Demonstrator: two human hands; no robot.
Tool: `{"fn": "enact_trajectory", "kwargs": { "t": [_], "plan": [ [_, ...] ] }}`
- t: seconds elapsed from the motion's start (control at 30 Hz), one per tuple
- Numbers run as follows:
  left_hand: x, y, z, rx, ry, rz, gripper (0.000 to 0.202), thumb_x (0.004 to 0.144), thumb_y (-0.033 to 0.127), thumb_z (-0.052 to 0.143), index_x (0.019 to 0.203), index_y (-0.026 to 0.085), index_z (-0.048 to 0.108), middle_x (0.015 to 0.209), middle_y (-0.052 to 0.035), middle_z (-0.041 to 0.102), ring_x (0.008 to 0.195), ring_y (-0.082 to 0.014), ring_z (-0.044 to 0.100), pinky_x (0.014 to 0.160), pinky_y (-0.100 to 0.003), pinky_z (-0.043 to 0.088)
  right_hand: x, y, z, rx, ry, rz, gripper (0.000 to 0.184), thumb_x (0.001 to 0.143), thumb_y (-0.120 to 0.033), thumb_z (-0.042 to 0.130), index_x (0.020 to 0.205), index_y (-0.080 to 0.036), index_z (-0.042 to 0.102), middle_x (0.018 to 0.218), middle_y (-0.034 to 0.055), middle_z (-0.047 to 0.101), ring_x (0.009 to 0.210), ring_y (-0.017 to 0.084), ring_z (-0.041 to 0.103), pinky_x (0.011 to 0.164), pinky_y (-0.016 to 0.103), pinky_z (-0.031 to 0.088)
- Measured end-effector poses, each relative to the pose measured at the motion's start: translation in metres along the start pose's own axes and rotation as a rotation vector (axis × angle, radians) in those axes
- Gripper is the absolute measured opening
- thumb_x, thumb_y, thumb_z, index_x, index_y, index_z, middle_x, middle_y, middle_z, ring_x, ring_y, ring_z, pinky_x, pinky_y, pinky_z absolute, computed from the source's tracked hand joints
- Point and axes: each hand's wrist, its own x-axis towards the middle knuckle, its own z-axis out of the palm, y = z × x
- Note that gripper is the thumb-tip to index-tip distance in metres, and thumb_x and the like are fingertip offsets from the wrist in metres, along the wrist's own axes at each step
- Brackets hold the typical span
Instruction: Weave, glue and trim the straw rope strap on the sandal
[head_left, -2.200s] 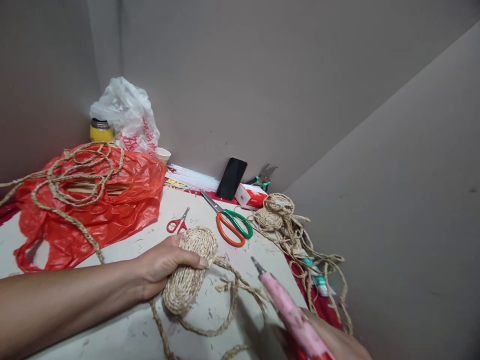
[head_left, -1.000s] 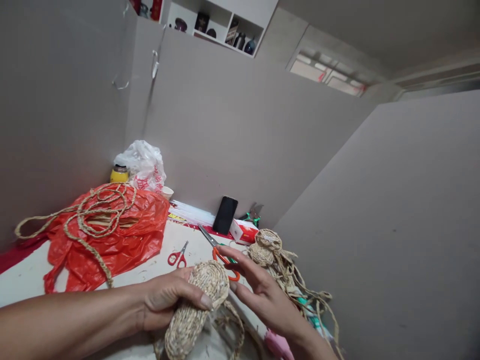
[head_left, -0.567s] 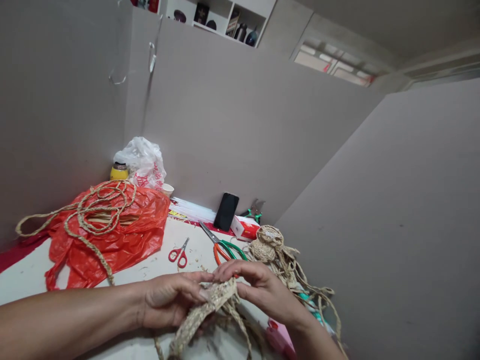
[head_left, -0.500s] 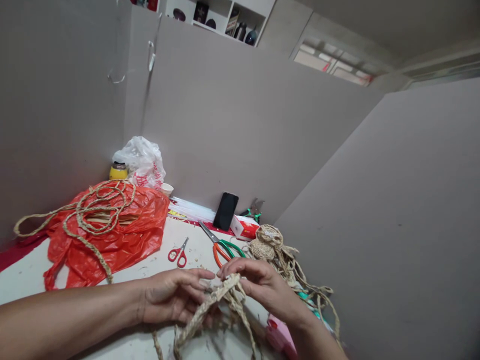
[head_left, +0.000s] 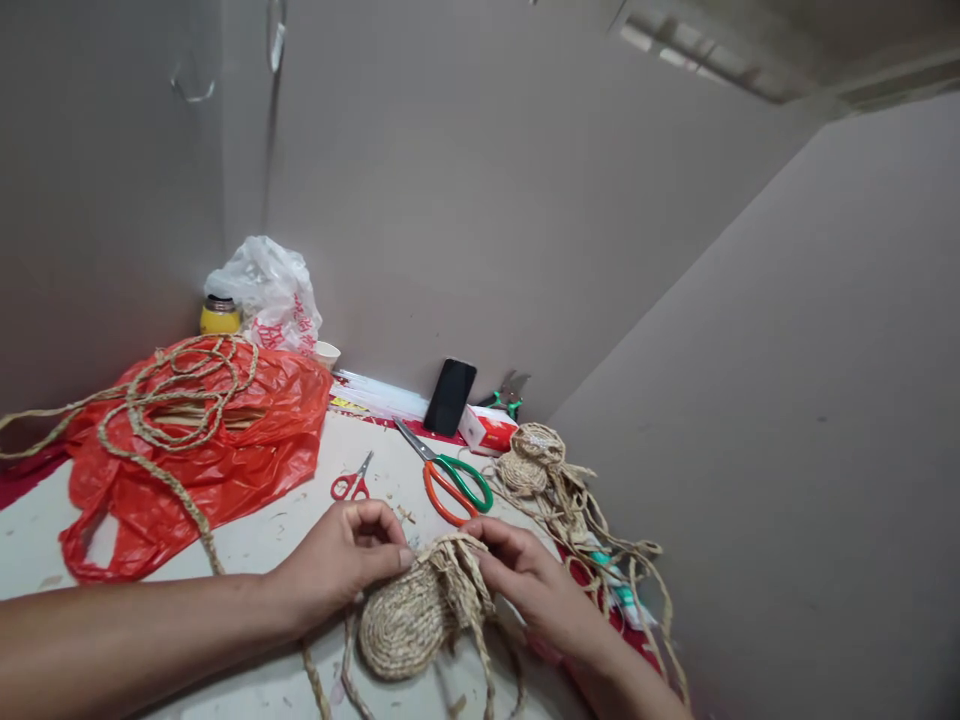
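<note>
A small braided straw slipper (head_left: 401, 620), with an oval coiled sole and loose braided ends hanging down, is held over the table's front part. My left hand (head_left: 352, 560) is pinched, thumb against forefinger, at the slipper's upper left edge; anything finer between those fingertips is too small to make out. On the other side, my right hand (head_left: 525, 575) grips the slipper's upper right end, where the straw strands bunch together. Just beyond the hands lie large scissors (head_left: 454, 485) with one orange and one green handle, and small red scissors (head_left: 352, 485).
At left, a long straw braid (head_left: 169, 475) lies coiled on a red plastic bag (head_left: 285, 450). Behind stand a yellow jar (head_left: 220, 318), a white plastic bag (head_left: 266, 290) and a phone (head_left: 450, 395). More woven straw pieces (head_left: 529, 465) and green-handled pliers (head_left: 511, 393) are at right.
The slipper has turned so its coiled oval face shows. My left hand has gone from spread fingers to a pinch at its edge. The view has tilted downward.
</note>
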Motion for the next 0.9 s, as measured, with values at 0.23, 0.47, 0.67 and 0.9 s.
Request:
{"fn": "enact_trajectory", "kwargs": {
  "t": [0.23,0.47,0.67,0.9],
  "plan": [
    [0.001,-0.009,0.002,0.038,-0.024,0.002,0.019,0.063,0.024,0.075,0.067,0.013,0.059,0.060,0.0037,0.054,0.056,-0.0083,0.044,0.055,-0.021,0.032,-0.001,0.019,0.006,0.073,-0.035,0.038,0.028,0.086,-0.045,0.060,0.087,-0.017,0.058,0.071,-0.0040,0.052,0.062,0.010,0.045,0.060,0.021,0.038],
    [0.001,-0.015,0.001,0.048,-0.038,-0.022,0.017,0.067,0.024,0.073,0.070,0.013,0.061,0.062,0.0032,0.055,0.057,-0.0078,0.045,0.055,-0.020,0.032,-0.003,0.009,0.017,0.182,-0.048,0.071,0.030,0.084,-0.049,0.061,0.085,-0.021,0.052,0.062,-0.0071,0.049,0.050,0.008,0.044,0.049,0.019,0.039],
    [0.001,-0.017,0.003,0.088,0.002,-0.042,0.016,0.063,0.022,0.072,0.068,0.012,0.060,0.060,0.0036,0.054,0.056,-0.0078,0.044,0.054,-0.021,0.032,-0.005,0.005,0.024,0.159,-0.018,0.075,0.032,0.086,-0.053,0.056,0.086,-0.021,0.050,0.062,-0.0068,0.051,0.050,0.008,0.047,0.048,0.019,0.042],
    [0.004,-0.022,0.001,0.084,0.015,-0.077,0.016,0.062,0.022,0.071,0.067,0.012,0.060,0.059,0.0035,0.055,0.056,-0.0081,0.045,0.056,-0.022,0.032,-0.001,0.005,0.029,0.160,-0.003,0.080,0.027,0.088,-0.049,0.055,0.090,-0.023,0.050,0.064,-0.0076,0.050,0.052,0.009,0.046,0.050,0.019,0.043]
  ]
}}
